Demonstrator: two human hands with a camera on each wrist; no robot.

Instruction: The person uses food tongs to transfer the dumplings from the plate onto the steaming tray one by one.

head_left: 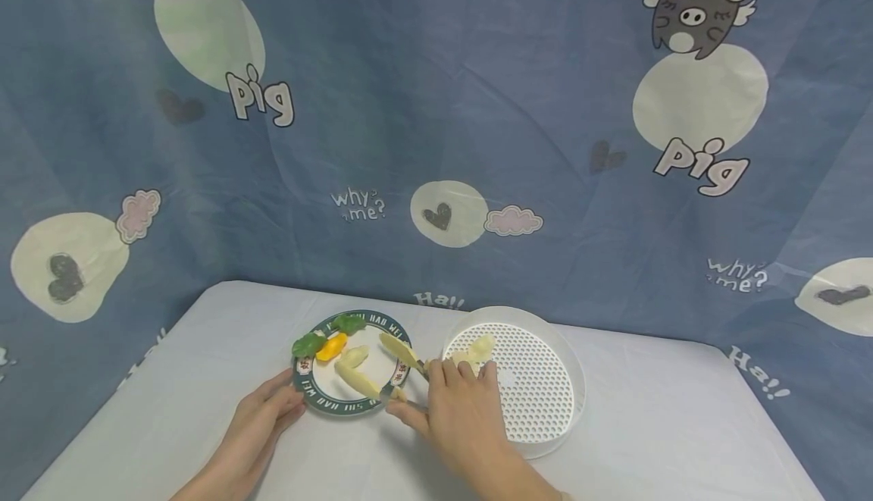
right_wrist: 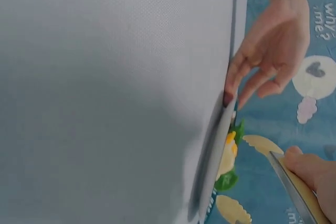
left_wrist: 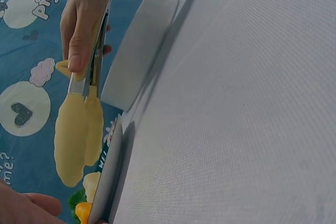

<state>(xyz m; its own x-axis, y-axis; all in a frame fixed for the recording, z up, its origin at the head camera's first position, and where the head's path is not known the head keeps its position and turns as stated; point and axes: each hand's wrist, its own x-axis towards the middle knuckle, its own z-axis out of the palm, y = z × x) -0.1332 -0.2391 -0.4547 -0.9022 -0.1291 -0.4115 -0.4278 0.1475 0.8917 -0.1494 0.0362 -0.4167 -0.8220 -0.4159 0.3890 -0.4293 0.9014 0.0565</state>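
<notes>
My left hand (head_left: 262,410) holds the near left rim of a plate (head_left: 337,406) with a green lettered border. On the plate lie two green pieces (head_left: 309,345), a shiny orange-yellow piece (head_left: 331,348) and a pale yellow piece (head_left: 356,356). My right hand (head_left: 467,410) grips a pair of tongs (left_wrist: 71,137) by its metal arms. Their broad yellow scalloped tips are spread apart over the right part of the plate, with nothing visible between them. In the left wrist view the tips hang tilted down above the plate's edge.
A round white basket (head_left: 569,361) with a perforated floor stands right of the plate, partly behind my right hand. Pale yellow pieces (head_left: 481,348) lie at its left side. Behind the white table (head_left: 634,410) hangs a blue printed cloth (head_left: 382,129).
</notes>
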